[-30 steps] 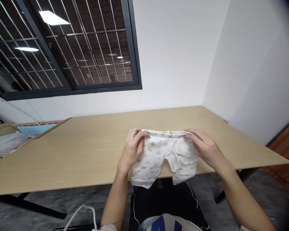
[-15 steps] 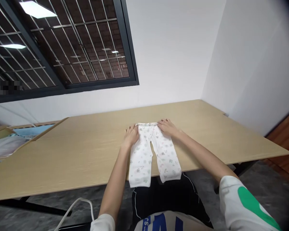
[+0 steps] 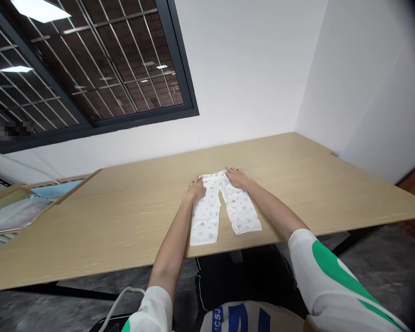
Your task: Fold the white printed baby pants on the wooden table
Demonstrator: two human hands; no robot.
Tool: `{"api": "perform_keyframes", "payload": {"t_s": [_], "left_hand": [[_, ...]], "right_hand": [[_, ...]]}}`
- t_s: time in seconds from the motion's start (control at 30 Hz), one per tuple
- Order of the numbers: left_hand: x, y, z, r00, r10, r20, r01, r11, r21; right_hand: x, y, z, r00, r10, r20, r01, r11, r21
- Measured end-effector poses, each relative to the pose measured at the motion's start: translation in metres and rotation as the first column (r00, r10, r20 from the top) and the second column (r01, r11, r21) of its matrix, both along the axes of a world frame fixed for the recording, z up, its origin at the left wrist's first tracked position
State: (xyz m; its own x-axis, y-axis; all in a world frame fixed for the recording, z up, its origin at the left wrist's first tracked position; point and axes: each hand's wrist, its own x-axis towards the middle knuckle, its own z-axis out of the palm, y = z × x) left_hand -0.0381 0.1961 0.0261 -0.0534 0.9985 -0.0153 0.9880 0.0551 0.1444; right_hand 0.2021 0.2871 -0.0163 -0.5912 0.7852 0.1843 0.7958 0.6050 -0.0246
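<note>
White pants [image 3: 209, 203] with small printed pictures lay flat on the wooden table [image 3: 124, 216], both legs pointing to the near edge. At the waist, the left hand [image 3: 197, 188] touched one corner and the right hand [image 3: 237, 177] the other (whether the fingers pinched the cloth, I could not tell). Behind the table was a window [image 3: 100, 60] with metal bars

Frame centre: printed white trousers [image 3: 205, 216] flat on pale counter [image 3: 124, 221]; left hand [image 3: 196, 189] and right hand [image 3: 237, 177] at waistband [image 3: 212, 175] ends. Barred window [image 3: 107, 60], upper left.
</note>
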Motion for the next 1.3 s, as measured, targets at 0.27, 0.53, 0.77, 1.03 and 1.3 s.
{"api": "perform_keyframes", "payload": {"t_s": [0.27,0.53,0.77,1.03,1.3], "left_hand": [[0.056,-0.042,0.033,0.993,-0.075,0.090,0.076,0.997,-0.012],[0.166,-0.144,-0.005,0.873,-0.402,0.277,0.422,0.906,-0.015],[0.182,-0.153,-0.038,0.859,-0.481,0.177,0.480,0.876,0.050],[0.150,-0.178,-0.038,0.802,-0.375,0.466,0.302,0.926,0.226],[0.097,-0.217,-0.032,0.697,-0.152,0.701,-0.022,0.972,0.232]], "right_hand": [[0.008,0.013,-0.007,0.975,-0.145,-0.171,0.130,0.987,-0.096],[0.015,0.036,-0.014,0.923,-0.257,-0.288,0.186,0.950,-0.252],[0.009,0.053,-0.014,0.760,-0.462,-0.457,0.278,0.867,-0.414],[0.001,0.049,-0.002,0.558,-0.547,-0.624,0.215,0.821,-0.528],[-0.057,0.048,0.034,0.487,-0.560,-0.671,0.183,0.816,-0.549]]}}
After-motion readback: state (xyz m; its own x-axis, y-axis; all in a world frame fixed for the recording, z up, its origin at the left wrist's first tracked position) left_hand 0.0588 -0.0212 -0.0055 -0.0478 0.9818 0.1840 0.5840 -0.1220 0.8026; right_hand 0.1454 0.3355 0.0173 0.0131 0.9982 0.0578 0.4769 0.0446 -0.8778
